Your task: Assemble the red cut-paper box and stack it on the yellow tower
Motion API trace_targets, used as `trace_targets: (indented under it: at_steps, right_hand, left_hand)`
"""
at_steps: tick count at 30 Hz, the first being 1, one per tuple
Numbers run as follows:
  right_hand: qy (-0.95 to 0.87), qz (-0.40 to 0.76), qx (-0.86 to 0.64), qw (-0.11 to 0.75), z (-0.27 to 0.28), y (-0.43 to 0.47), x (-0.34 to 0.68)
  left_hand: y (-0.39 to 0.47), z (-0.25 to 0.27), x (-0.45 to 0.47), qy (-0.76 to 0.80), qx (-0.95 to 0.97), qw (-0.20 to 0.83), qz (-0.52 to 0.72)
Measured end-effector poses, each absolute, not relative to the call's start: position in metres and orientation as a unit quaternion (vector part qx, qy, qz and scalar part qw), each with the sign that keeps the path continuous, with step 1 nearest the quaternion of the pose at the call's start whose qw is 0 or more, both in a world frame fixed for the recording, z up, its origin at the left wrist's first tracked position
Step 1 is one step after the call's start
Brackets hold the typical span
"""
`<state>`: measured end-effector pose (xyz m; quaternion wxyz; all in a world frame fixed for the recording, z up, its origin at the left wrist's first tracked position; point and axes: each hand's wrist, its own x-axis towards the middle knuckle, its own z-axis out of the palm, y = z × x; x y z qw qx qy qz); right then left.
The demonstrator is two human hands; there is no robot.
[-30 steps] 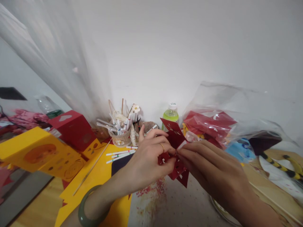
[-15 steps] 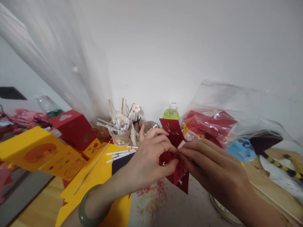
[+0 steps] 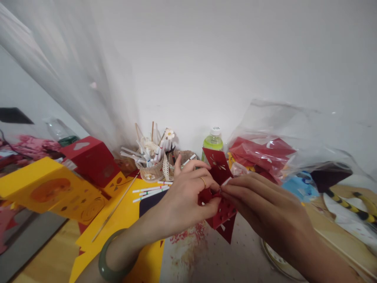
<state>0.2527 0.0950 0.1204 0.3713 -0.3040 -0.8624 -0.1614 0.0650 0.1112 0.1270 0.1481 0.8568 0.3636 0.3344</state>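
1. Pinching the red paper [image 3: 225,214] between thumb and forefinger, the left hand [image 3: 191,192] comes at it from 9 o'clock.
2. From about 3 o'clock the right hand [image 3: 271,204] meets the paper, fingers bunched; its thumb is mostly hidden, so I cannot tell whether it clamps the paper or only presses it.
3. Both hands touch the piece, so neither is clearly nearer; their fingertips almost meet at its middle.
4. The paper's long axis slants from 11 to 5 o'clock, a cut-out flap tilted up at the far end, a pointed corner at the near end, above the table [image 3: 194,261].
5. A white slip [image 3: 227,181] shows just beside the right fingertips, at their 12 o'clock.
6. Beyond the flap, at 12 o'clock, stands a bottle [image 3: 213,143]; the markers [image 3: 151,192] lie at the paper's 10 o'clock.
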Motion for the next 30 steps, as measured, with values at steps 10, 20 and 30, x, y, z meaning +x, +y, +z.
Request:
trace_targets:
  at_steps: [10, 20, 30]
  right_hand:
    - [-0.865, -0.164, -0.296, 0.369, 0.1185, 0.0978, 0.2530]
    - [-0.866, -0.163, -0.293, 0.370, 0.1226, 0.0982, 0.2497]
    - [-0.867, -0.153, -0.299, 0.367, 0.1206, 0.0989, 0.2505]
  left_hand:
    - [0.1131, 0.1255, 0.0665, 0.357, 0.860, 0.139, 0.336]
    - [0.1140, 0.1256, 0.0669, 0.358, 0.854, 0.163, 0.340]
    - [0.1141, 0.1253, 0.0666, 0.362, 0.854, 0.173, 0.330]
